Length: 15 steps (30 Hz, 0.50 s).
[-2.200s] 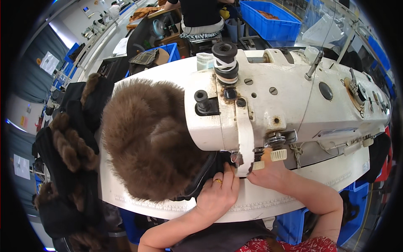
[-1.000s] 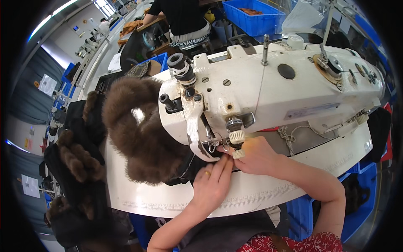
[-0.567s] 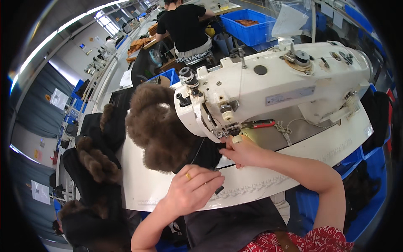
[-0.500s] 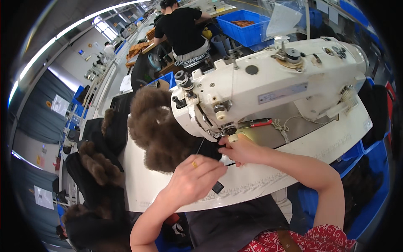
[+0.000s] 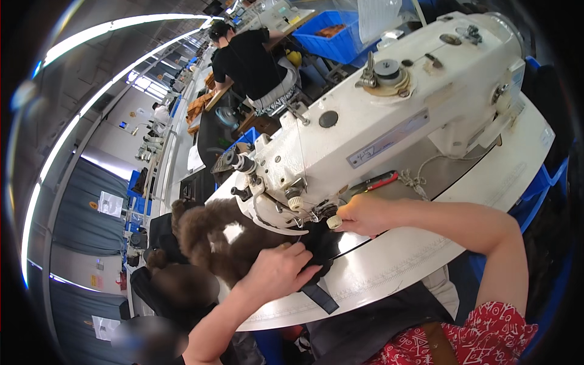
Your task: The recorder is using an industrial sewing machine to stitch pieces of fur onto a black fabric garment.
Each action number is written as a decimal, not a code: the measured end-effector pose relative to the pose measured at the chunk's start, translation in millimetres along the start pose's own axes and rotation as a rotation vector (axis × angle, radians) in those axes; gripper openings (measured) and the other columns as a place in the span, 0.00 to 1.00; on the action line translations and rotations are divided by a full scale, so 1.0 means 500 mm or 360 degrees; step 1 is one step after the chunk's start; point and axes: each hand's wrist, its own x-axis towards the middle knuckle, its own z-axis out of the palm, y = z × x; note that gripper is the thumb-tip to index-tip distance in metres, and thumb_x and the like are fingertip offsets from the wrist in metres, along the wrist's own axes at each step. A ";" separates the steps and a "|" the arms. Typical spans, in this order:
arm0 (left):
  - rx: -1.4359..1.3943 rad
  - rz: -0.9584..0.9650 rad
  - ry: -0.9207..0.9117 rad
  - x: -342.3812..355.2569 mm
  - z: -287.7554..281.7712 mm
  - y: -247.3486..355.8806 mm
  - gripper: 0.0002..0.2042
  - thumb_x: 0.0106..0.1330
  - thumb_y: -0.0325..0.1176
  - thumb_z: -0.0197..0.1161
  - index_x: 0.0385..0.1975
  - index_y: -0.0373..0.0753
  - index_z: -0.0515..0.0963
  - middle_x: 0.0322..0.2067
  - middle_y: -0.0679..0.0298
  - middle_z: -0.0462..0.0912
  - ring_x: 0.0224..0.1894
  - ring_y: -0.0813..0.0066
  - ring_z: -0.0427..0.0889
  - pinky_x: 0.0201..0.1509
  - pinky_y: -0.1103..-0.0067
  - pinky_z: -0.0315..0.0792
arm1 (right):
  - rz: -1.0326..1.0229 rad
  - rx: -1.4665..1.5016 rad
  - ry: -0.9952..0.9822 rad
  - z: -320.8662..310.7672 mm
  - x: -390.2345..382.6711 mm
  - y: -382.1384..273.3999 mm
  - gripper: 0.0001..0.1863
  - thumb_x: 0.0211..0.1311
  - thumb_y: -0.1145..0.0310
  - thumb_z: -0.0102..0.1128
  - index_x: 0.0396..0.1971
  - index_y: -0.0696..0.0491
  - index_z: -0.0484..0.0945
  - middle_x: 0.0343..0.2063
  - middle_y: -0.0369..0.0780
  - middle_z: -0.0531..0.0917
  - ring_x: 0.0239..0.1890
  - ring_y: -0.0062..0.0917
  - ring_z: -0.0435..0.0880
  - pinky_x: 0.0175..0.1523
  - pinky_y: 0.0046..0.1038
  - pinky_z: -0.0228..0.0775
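Note:
A white sewing machine [image 5: 389, 121] stands before me, with black fabric [image 5: 319, 240] under its needle end. My left hand [image 5: 277, 271] presses on this fabric with curled fingers, left of the needle, its thumb stretched to the right. A flat black strap end [image 5: 320, 298] sticks out below that hand. Brown fluffy fur [image 5: 213, 237] lies left of the machine head, close to the left hand. My right hand [image 5: 365, 214] is closed beside the needle area, behind a small cream knob [image 5: 334, 222]; its fingertips and anything in them are hidden.
A red-and-black handled tool [image 5: 380, 181] and a loose cord [image 5: 420, 177] lie under the machine arm. More dark and furry pieces [image 5: 176, 280] are heaped at the left. Beyond sits a person in black [image 5: 249, 64], beside a blue bin [image 5: 331, 36].
The view has tilted and shifted. My left hand has drawn back and lies on the black fabric, with more of the strap end showing. My right hand stays near the needle.

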 end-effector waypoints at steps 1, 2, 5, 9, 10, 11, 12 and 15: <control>0.0007 -0.0039 0.0090 -0.014 0.000 0.016 0.10 0.55 0.36 0.72 0.30 0.38 0.80 0.27 0.63 0.78 0.25 0.63 0.80 0.27 0.71 0.76 | 0.0010 0.0024 -0.0006 0.007 0.003 0.009 0.20 0.69 0.55 0.56 0.23 0.57 0.73 0.12 0.40 0.75 0.16 0.29 0.82 0.23 0.35 0.72; 0.0009 -0.0114 0.0159 -0.030 0.015 0.031 0.11 0.54 0.35 0.72 0.31 0.38 0.81 0.29 0.63 0.79 0.24 0.63 0.81 0.27 0.72 0.76 | -0.0181 -0.0206 0.0104 0.015 0.002 0.021 0.15 0.68 0.58 0.57 0.31 0.55 0.76 0.17 0.43 0.78 0.20 0.35 0.82 0.26 0.37 0.73; -0.0016 -0.0277 0.0327 -0.057 0.064 0.048 0.12 0.52 0.35 0.74 0.33 0.38 0.82 0.33 0.63 0.82 0.24 0.65 0.82 0.27 0.75 0.76 | -0.0393 -0.0479 0.0183 0.023 0.013 0.038 0.11 0.66 0.61 0.57 0.37 0.54 0.78 0.22 0.47 0.81 0.26 0.43 0.82 0.32 0.40 0.74; 0.0151 -0.0258 0.0568 -0.070 0.112 0.029 0.11 0.55 0.36 0.72 0.36 0.41 0.81 0.34 0.68 0.82 0.23 0.72 0.79 0.24 0.80 0.73 | -0.0471 -0.0793 0.0145 0.026 0.007 0.042 0.10 0.65 0.61 0.57 0.34 0.53 0.78 0.22 0.46 0.81 0.27 0.44 0.83 0.34 0.41 0.74; 0.0215 -0.0219 0.0611 -0.073 0.118 0.024 0.12 0.55 0.36 0.72 0.36 0.41 0.81 0.35 0.69 0.82 0.24 0.73 0.79 0.25 0.81 0.73 | -0.0473 -0.0792 0.0123 0.029 0.004 0.033 0.10 0.65 0.61 0.57 0.34 0.53 0.78 0.22 0.46 0.81 0.27 0.44 0.83 0.34 0.41 0.74; 0.0206 -0.0237 0.0613 -0.075 0.120 0.023 0.12 0.55 0.36 0.72 0.36 0.41 0.81 0.35 0.69 0.82 0.24 0.73 0.79 0.25 0.81 0.73 | -0.0398 -0.0710 0.0112 0.034 0.000 0.020 0.10 0.65 0.61 0.56 0.35 0.53 0.77 0.22 0.45 0.82 0.27 0.43 0.83 0.34 0.41 0.75; 0.0237 -0.0221 0.0586 -0.076 0.121 0.025 0.12 0.55 0.37 0.71 0.36 0.42 0.81 0.36 0.69 0.82 0.27 0.74 0.79 0.26 0.82 0.73 | -0.0314 -0.0634 0.0103 0.041 -0.006 0.009 0.11 0.65 0.61 0.56 0.36 0.53 0.77 0.23 0.45 0.83 0.28 0.43 0.84 0.34 0.41 0.75; 0.0294 -0.0187 0.0599 -0.066 0.118 0.030 0.12 0.52 0.35 0.73 0.35 0.43 0.81 0.35 0.69 0.81 0.27 0.74 0.77 0.26 0.82 0.71 | -0.0194 -0.0392 -0.0092 0.081 -0.008 -0.027 0.13 0.65 0.60 0.55 0.41 0.54 0.76 0.26 0.45 0.84 0.30 0.42 0.85 0.35 0.40 0.76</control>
